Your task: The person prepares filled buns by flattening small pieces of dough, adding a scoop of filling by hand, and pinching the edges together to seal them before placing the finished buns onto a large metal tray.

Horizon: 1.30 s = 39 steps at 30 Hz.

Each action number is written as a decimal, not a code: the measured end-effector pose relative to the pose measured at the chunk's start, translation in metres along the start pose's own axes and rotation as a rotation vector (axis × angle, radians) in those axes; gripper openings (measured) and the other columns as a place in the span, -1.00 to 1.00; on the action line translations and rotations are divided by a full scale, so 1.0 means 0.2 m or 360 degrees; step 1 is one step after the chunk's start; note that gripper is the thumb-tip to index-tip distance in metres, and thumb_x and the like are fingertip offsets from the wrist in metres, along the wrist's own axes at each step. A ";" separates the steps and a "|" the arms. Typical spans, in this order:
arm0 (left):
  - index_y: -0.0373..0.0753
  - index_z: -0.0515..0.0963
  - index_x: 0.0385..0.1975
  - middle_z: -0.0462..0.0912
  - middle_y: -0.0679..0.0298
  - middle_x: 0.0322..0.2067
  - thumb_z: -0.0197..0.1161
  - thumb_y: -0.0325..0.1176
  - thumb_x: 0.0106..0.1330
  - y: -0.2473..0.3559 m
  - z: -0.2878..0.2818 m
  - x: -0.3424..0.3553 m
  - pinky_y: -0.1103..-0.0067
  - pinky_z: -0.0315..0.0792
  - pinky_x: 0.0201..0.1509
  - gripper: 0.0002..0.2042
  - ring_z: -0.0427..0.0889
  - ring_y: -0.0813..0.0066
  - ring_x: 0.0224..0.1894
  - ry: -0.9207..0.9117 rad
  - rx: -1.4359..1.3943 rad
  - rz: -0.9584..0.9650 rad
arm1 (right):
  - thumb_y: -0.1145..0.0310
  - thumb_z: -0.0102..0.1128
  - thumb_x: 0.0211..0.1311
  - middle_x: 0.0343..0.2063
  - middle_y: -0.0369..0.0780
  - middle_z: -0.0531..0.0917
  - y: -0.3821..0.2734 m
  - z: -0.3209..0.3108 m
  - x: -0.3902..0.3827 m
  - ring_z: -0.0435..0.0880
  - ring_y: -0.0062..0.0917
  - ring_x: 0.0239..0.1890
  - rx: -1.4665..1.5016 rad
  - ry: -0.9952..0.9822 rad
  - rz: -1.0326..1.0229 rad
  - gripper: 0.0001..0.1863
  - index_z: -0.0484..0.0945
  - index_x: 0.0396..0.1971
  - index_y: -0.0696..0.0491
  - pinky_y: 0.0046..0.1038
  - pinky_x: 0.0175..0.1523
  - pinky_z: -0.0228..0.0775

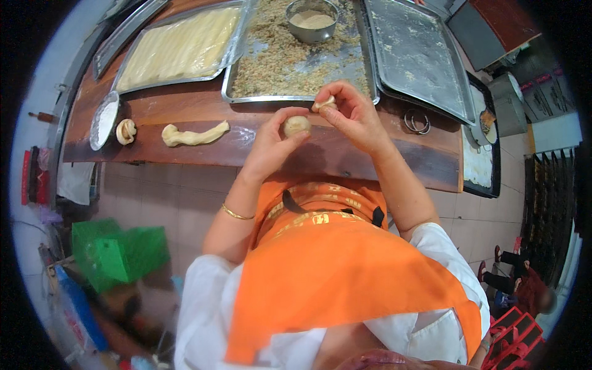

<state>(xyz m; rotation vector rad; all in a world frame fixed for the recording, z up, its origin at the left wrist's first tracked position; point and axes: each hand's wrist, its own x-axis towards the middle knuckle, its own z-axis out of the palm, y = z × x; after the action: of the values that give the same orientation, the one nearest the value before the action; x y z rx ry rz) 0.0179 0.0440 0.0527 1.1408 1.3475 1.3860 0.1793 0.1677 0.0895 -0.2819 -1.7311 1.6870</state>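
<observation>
Over the table's near edge, my left hand [266, 143] is closed around a smooth, pale round ball [296, 127], which looks like dough. Close beside it, my right hand [356, 118] pinches a small off-white piece of dough [324, 104] between thumb and fingers. The two hands are slightly apart. Left of them, a long yellowish strip of dough [196, 133] lies on the wooden table [185, 108]. Further left, a coiled lump of dough [126, 131] rests against a metal bowl of white flour [106, 120].
Beyond my hands, a tray [271, 99] bears crumbly filling and a metal bowl [312, 34]. A tray of film-covered dough [182, 46] stands left of it, a flour-dusted tray [419, 58] right. Metal rings [417, 122] lie nearby. Another person [524, 283] is at lower right.
</observation>
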 end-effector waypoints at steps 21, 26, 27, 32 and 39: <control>-0.55 0.49 -0.07 0.40 -0.23 0.12 0.02 -0.08 0.46 -0.40 -0.08 0.24 0.03 0.00 0.42 -0.50 0.24 -0.22 0.31 0.0782 0.2056 -0.0286 | 0.51 0.24 0.06 0.02 -0.15 0.59 0.34 -0.22 -0.29 0.51 -0.16 0.09 -0.1242 0.0322 -0.0218 -0.74 0.60 -0.18 0.06 -0.22 0.19 0.34; -0.52 0.48 -0.04 0.39 -0.18 0.09 0.04 -0.04 0.44 -0.42 -0.09 0.26 0.05 0.01 0.40 -0.48 0.23 -0.17 0.31 0.0707 0.2234 -0.0408 | 0.50 0.25 0.07 0.03 -0.15 0.59 0.36 -0.25 -0.31 0.51 -0.17 0.10 -0.1167 0.0369 -0.0164 -0.77 0.60 -0.21 0.06 -0.22 0.21 0.34; -0.50 0.49 -0.06 0.40 -0.17 0.07 0.04 -0.03 0.44 -0.43 -0.09 0.26 0.06 0.02 0.39 -0.49 0.24 -0.15 0.29 0.0714 0.2257 -0.0410 | 0.49 0.25 0.07 0.03 -0.15 0.59 0.35 -0.27 -0.31 0.51 -0.17 0.11 -0.1166 0.0374 -0.0163 -0.77 0.61 -0.22 0.06 -0.22 0.21 0.34; -0.51 0.48 -0.04 0.37 -0.13 0.10 0.10 -0.02 0.41 -0.43 -0.08 0.26 0.02 -0.03 0.41 -0.47 0.21 -0.11 0.32 0.0711 0.2257 -0.0487 | 0.48 0.25 0.10 0.03 -0.17 0.59 0.35 -0.31 -0.33 0.51 -0.18 0.12 -0.1137 0.0402 -0.0131 -0.79 0.61 -0.22 0.05 -0.22 0.22 0.34; -0.50 0.48 -0.04 0.37 -0.12 0.11 0.11 0.00 0.40 -0.43 -0.09 0.27 0.02 -0.02 0.40 -0.46 0.21 -0.09 0.32 0.0706 0.2290 -0.0478 | 0.47 0.25 0.12 0.02 -0.18 0.60 0.33 -0.32 -0.36 0.51 -0.19 0.10 -0.1119 0.0421 -0.0106 -0.82 0.63 -0.24 0.04 -0.24 0.20 0.35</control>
<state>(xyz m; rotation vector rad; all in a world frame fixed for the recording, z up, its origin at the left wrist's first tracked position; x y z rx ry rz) -0.0116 0.0968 -0.0317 1.3571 2.8640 0.2583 0.2501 0.1847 -0.0021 -0.7168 -2.0366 0.8891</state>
